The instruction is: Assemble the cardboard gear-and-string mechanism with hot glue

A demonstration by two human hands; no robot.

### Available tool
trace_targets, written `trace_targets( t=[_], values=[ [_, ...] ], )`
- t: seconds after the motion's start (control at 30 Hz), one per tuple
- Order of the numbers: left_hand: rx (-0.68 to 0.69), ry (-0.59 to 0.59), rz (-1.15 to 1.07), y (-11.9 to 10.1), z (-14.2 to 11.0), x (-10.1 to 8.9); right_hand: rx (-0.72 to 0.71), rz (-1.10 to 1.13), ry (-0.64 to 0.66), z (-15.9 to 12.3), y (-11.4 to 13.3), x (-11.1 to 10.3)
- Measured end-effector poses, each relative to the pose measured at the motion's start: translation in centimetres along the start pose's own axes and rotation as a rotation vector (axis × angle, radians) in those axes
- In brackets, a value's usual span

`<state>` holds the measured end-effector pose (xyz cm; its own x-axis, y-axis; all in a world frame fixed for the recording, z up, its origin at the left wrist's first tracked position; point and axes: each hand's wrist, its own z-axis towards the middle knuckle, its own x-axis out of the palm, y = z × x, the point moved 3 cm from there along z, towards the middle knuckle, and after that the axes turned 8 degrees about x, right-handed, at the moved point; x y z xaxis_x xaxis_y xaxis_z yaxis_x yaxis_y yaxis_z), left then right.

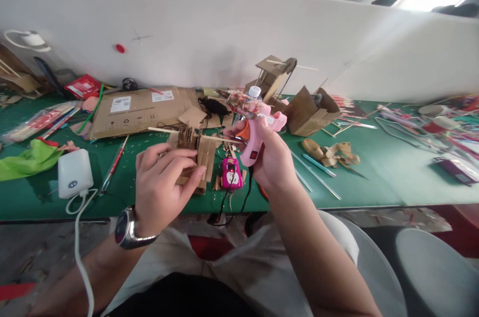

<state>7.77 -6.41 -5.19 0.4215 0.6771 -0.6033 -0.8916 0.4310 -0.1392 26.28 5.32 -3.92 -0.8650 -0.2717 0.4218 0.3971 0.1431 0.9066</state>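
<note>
My right hand (275, 159) is wrapped round a pink glue gun (250, 156) with an orange trigger (245, 131) and a black cord. My left hand (166, 177) is curled against a small cardboard structure (205, 157), thumb on its near side; some fingertips are hidden. Across the top of the structure lies a thin wooden stick (160, 130), carrying corrugated cardboard discs (186, 136). The stick's right end reaches close to the fingers of my right hand. Just below the glue gun sits a magenta device (232, 173) with a cartoon face and a lit red light.
A flat cardboard box (142, 112) lies behind my left hand. A white power bank (75, 173) with a cable is at left. A cardboard model (275, 75) and an open cardboard box (312, 112) stand behind. Clear sticks (318, 177) and a ribbon (333, 152) lie at right.
</note>
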Motion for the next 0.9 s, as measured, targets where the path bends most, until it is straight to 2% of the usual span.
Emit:
trace_targets(
  t=[0.27,0.4,0.6,0.8,0.9],
  values=[
    [0.103,-0.057,0.019,0.1,-0.4,0.3,-0.020,0.000,0.003,0.0,0.2,0.0],
    [0.153,-0.049,0.067,0.8,-0.5,0.2,-0.013,0.018,-0.010,-0.1,0.3,-0.3],
    [0.142,-0.059,0.104,1.5,-1.2,-0.5,0.003,-0.017,-0.026,-0.2,0.2,-0.9],
    [0.125,-0.068,0.138,1.4,-2.0,-1.5,0.062,-0.010,0.040,-0.8,0.0,-0.8],
    [0.092,-0.054,0.127,1.6,-2.6,-2.2,0.047,-0.008,0.053,-0.8,-0.1,-0.7]
  ],
)
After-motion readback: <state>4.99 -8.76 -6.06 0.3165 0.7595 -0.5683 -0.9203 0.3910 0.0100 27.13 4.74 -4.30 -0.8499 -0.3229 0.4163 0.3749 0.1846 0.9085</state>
